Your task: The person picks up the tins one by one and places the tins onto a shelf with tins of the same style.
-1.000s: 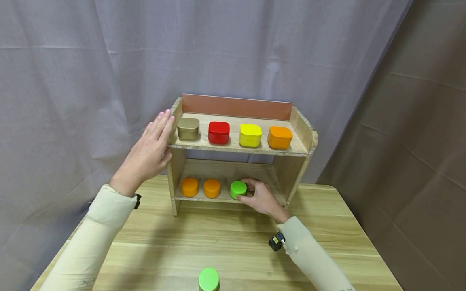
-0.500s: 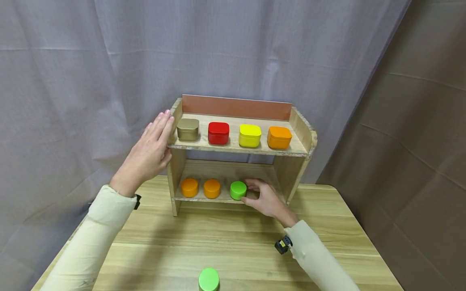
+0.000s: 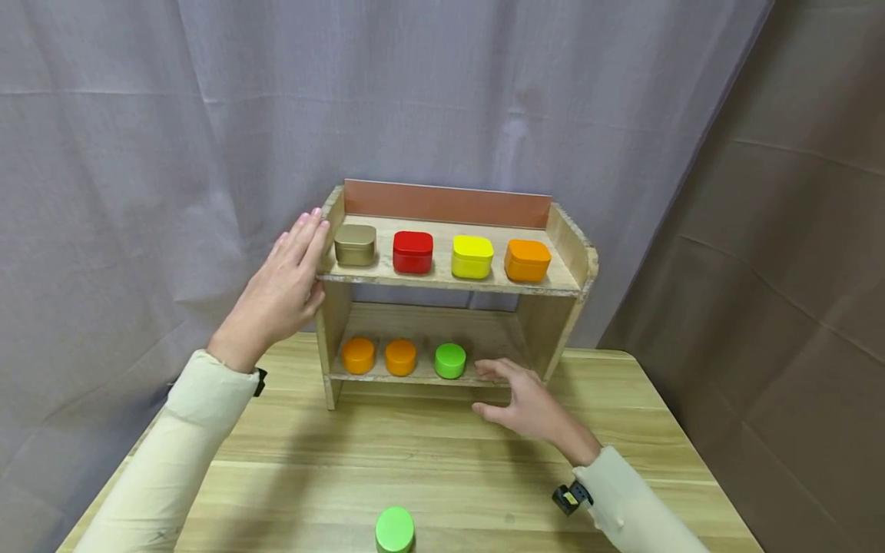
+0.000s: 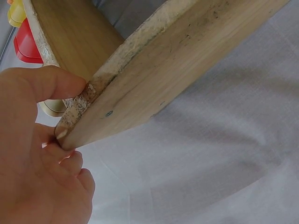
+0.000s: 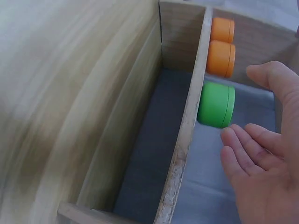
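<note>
My left hand [image 3: 276, 288] lies with straight fingers along the left side panel of a small two-tier wooden shelf [image 3: 449, 284]. In the left wrist view its thumb [image 4: 65, 84] touches the panel's rough front edge [image 4: 86, 95]. My right hand [image 3: 528, 399] is just off the lower tier's front edge at the right, thumb and fingers spread apart and holding nothing. Nearest to it stands a green round lidded tin [image 3: 450, 361] on the lower tier, a gap away from the fingertips [image 5: 227, 133]. Two orange round tins [image 3: 359, 355] stand left of the green one.
On the upper tier stand rounded-square tins: a khaki one [image 3: 356, 245], a red one [image 3: 412, 252], a yellow one [image 3: 472, 256] and an orange one [image 3: 528, 260]. Another green round tin [image 3: 395, 528] stands at the wooden table's [image 3: 332, 476] front. Grey curtains [image 3: 442, 92] hang behind.
My right hand has let go of the green tin on the lower tier and drawn back to the right and toward me. The left hand stays at the side panel.
</note>
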Motion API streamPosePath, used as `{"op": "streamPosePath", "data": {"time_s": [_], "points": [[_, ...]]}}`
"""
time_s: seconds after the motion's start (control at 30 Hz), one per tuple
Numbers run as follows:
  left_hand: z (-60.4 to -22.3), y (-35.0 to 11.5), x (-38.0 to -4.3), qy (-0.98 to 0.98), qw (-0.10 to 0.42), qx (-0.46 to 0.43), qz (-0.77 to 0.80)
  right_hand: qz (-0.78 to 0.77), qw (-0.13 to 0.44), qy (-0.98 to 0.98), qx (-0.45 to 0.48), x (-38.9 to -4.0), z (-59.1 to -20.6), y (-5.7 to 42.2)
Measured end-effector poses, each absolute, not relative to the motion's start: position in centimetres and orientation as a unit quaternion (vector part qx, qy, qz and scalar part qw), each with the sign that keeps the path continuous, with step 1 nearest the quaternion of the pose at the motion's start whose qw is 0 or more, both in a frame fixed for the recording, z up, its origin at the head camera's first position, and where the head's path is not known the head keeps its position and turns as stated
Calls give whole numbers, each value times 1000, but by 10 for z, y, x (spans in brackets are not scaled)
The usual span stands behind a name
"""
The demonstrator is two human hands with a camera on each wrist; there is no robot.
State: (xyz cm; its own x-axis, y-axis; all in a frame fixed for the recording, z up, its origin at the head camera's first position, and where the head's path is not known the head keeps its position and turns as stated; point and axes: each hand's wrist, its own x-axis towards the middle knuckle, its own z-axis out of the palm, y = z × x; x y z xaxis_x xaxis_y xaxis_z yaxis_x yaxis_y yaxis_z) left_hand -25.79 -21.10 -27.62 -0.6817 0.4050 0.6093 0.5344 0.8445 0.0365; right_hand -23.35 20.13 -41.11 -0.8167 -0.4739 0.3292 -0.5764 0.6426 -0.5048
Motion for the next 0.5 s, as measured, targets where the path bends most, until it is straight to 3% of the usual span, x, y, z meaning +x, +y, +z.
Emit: {"op": "streamPosePath", "data": {"time_s": [0.13,0.5], "points": [[-276,-211,-258,-910,307,-258,-104,299,92,-889,333,-221,-414,200],[-278,-211,-259,-904,317,-266,-108,301,12,-876,377,-190,-431,187]]}}
